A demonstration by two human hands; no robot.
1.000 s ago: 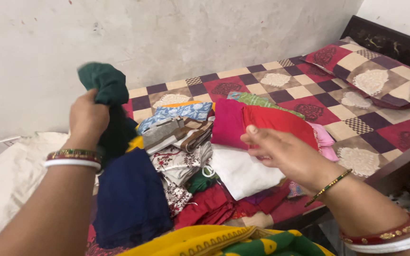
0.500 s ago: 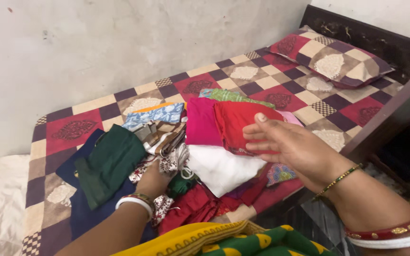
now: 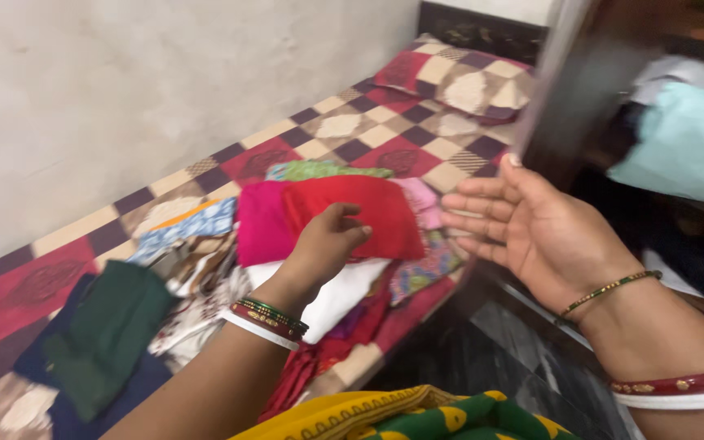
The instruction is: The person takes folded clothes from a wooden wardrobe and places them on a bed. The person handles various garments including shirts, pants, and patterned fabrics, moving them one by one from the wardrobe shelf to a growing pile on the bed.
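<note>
A heap of folded clothes lies on a bed with a checked red, purple and cream cover [image 3: 344, 126]. My left hand [image 3: 325, 246] reaches over the heap with its fingers curled, touching the lower edge of a folded red cloth [image 3: 368, 208]; a firm grip cannot be seen. Beside the red cloth lies a pink cloth [image 3: 258, 224], and under them a white cloth [image 3: 337, 295]. My right hand [image 3: 531, 232] hovers palm-up with spread fingers, right of the heap, holding nothing. A dark green cloth [image 3: 107, 326] rests on a navy cloth [image 3: 136, 387] at the left.
A patterned pillow [image 3: 458, 77] lies at the head of the bed against a dark headboard [image 3: 482, 28]. A plastered wall [image 3: 140, 90] runs along the far side. On the right a dark cupboard door edge [image 3: 568, 98] stands open, with pale blue fabric [image 3: 682, 138] on a shelf.
The green cloth was dropped onto the navy cloth. My left hand moved from the heap's left side up to the red cloth. The view swung right, bringing the cupboard in.
</note>
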